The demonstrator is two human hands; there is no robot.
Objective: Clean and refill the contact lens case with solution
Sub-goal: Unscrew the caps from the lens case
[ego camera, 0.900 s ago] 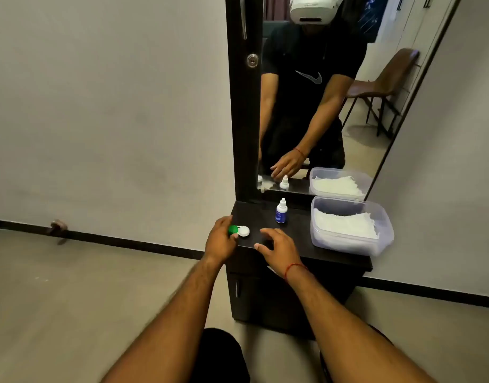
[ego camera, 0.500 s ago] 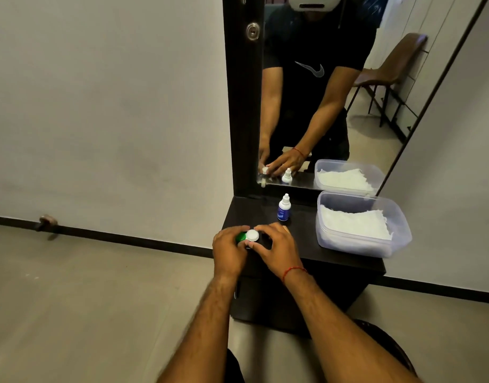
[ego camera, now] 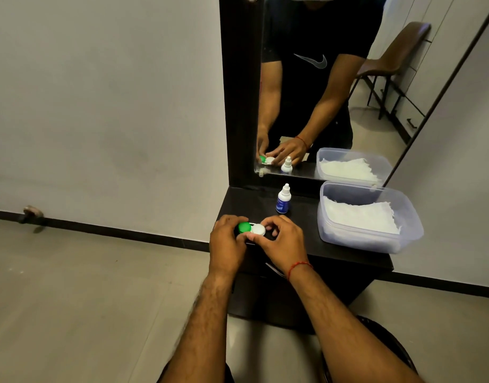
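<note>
Green cap (ego camera: 244, 227): on the left end of the contact lens case (ego camera: 251, 229), in place, not yet off.
White cap (ego camera: 259, 230): on the right end, also in place.
Case position: low over the front left part of the black cabinet top (ego camera: 254, 200), between both hands; cannot tell whether resting on it or lifted just clear.
Left hand (ego camera: 226, 244): fingers curled round the green end, gripping to steady it.
Right hand (ego camera: 282, 241): thumb and forefinger narrowed to a pinch on the rim of the white cap, other fingers loosely curled behind.
Step in hand: judged to be unscrewing the white cap, the start of the clean.
Doing it well: lock the green end with the left; turn only the white cap with the right fingertips; grip the rim, not the top; hold the case level to avoid spilling any old solution inside; set the freed cap down hollow side up, away from the edge.
Solution bottle (ego camera: 283, 199): upright, capped, just behind the hands and apart from them; mind the right knuckles beside it.
Tissue tub (ego camera: 403, 200): open, to the right, white tissues (ego camera: 359, 218) inside, near enough for wiping.
Risk: small cap close to the front edge, likely to roll to the floor if dropped.
</note>
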